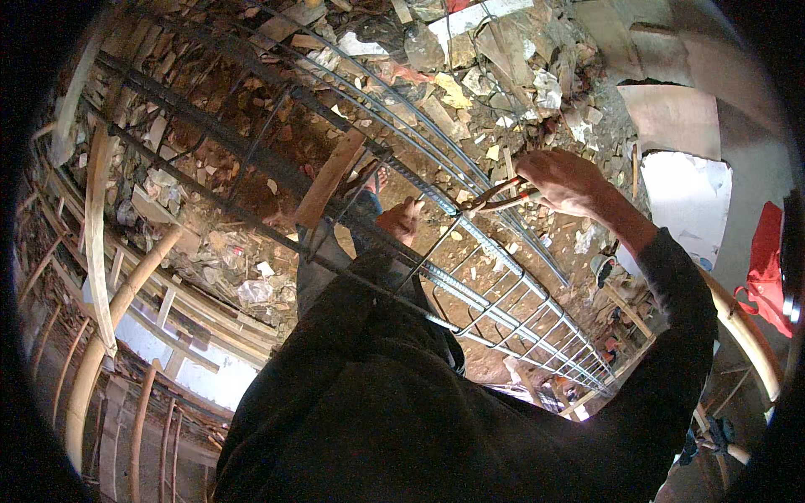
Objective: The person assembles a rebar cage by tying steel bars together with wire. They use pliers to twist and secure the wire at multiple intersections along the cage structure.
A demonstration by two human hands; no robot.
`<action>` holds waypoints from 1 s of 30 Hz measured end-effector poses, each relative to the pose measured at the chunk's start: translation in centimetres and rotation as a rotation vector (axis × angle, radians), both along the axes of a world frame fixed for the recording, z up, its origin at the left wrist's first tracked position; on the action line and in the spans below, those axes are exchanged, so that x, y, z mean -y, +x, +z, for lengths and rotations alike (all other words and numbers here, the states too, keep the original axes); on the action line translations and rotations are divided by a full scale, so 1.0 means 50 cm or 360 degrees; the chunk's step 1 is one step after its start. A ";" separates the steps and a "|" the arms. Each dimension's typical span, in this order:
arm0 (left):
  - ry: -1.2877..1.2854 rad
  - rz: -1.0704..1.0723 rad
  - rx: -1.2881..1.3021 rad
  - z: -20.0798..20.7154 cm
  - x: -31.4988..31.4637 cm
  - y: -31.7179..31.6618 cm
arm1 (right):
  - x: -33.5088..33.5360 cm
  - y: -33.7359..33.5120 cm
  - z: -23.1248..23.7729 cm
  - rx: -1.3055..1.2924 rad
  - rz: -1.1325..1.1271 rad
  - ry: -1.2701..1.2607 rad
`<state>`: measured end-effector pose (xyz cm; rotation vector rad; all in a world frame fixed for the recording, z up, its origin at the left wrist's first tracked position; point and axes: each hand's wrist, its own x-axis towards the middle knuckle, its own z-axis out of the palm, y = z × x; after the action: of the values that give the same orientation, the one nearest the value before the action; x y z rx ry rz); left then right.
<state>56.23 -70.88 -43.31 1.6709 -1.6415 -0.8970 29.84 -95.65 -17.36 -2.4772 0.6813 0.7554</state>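
Observation:
My right hand (563, 183) is closed around the handles of a pair of pincers (501, 198) with orange-red grips. The pincers' jaws meet a long steel bar where a stirrup crosses it, at the upper side of a rebar cage (511, 289). My left hand (401, 220) sits between the cage's bars, lower and to the left of the jaws. Its fingers are curled together; whatever they may hold is too small or hidden to make out. My dark sleeves and clothing cover part of the cage.
A short wooden board (332, 179) leans across the bars beside my left hand. Loose long bars (436, 151) run beyond the cage. Rubble and scraps (470, 92) litter the ground. Bamboo poles (126, 302) stand at left, a white sheet (683, 201) and red cloth (761, 272) at right.

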 end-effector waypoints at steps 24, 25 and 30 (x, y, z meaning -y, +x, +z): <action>0.0629 -0.0261 0.0043 -0.048 -0.016 0.014 | 0.031 0.003 -0.065 -0.0229 0.0022 0.0386; 0.0474 -0.0228 0.0057 -0.056 -0.021 0.011 | 0.040 0.014 -0.039 -0.0337 -0.0226 0.0670; -0.0061 0.0020 -0.0082 -0.053 -0.022 0.000 | 0.089 0.070 0.029 -0.1223 -0.1217 0.1718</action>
<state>56.24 -69.79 -45.98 1.6174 -1.6026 -0.8896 33.36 -100.13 -15.92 -0.8202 1.0049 1.2735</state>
